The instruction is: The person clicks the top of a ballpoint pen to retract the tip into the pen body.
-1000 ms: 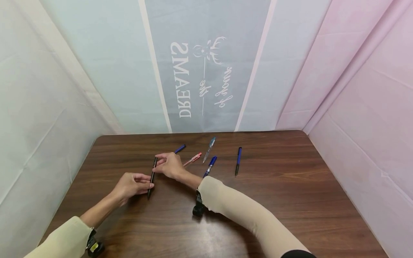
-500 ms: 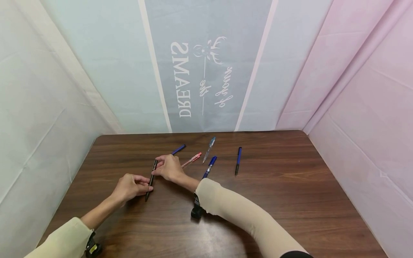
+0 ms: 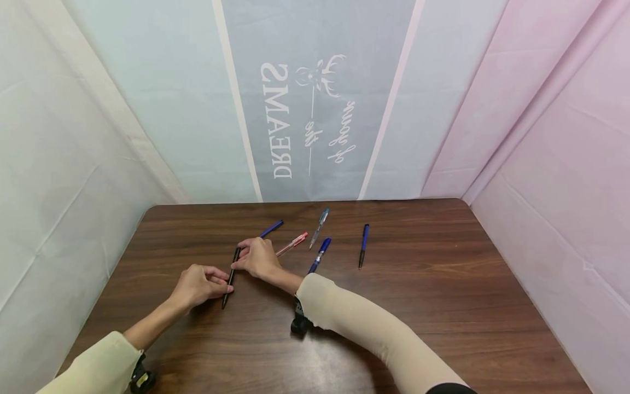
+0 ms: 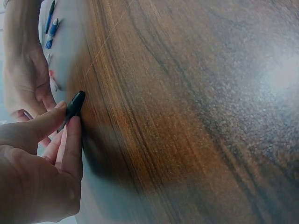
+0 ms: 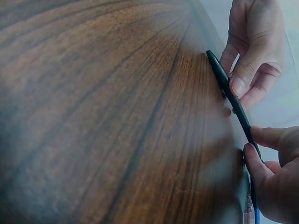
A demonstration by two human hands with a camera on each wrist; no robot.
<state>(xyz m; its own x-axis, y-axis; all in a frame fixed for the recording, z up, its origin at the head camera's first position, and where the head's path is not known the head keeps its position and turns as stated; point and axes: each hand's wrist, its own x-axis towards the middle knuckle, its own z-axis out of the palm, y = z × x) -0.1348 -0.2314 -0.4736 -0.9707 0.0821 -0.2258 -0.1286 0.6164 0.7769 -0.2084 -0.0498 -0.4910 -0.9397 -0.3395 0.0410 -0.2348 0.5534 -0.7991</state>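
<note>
A slim black pen slants across the left part of the table, with both hands on it. My left hand pinches the pen near its lower end between thumb and fingers. Higher up, my right hand grips the pen's upper part with thumb and fingertips. The left wrist view shows one dark end of the pen sticking out past the left fingertips. Seen from the right wrist, the pen's shaft runs from one hand to the other, partly covered by fingers.
Behind the right hand lie a blue pen and a red pen. A clear pen with a light-blue top and a blue-capped pen lie mid-table, the latter near the right sleeve. Another blue pen lies farther right.
The black pen has shifted slightly toward the person and left, and the right hand has come a little nearer with it. During the last half second both hands are nearly still.
</note>
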